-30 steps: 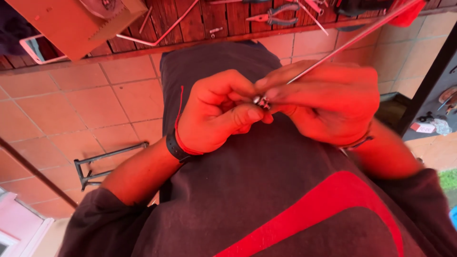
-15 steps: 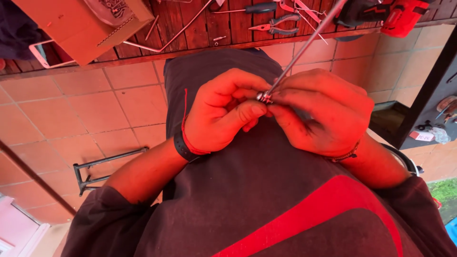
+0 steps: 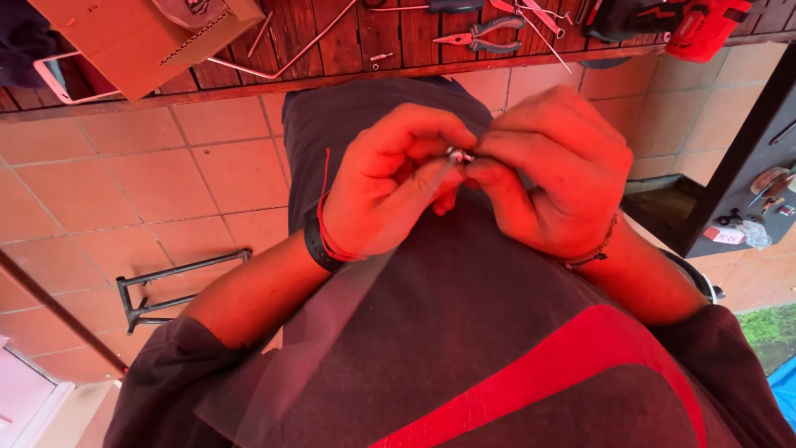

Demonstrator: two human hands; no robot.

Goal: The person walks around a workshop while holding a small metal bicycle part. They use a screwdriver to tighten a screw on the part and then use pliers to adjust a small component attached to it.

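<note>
Both hands meet in front of my dark grey and red shirt. My left hand, with a black band and red thread at the wrist, pinches a small silver metal fitting between thumb and fingers. My right hand, wearing a beaded bracelet, grips the same fitting from the other side. A thin rod joined to the fitting shows only as a pale blurred streak running down and left across my left forearm.
A wooden bench runs along the top, carrying a cardboard box, pliers, a bent metal rod and a red power tool. A black metal frame lies on the tiled floor at left. A dark shelf stands at right.
The thin rod pointed up and right toward the bench before; now it is a blur sweeping down and left. Both hands have stayed pinched together on the fitting.
</note>
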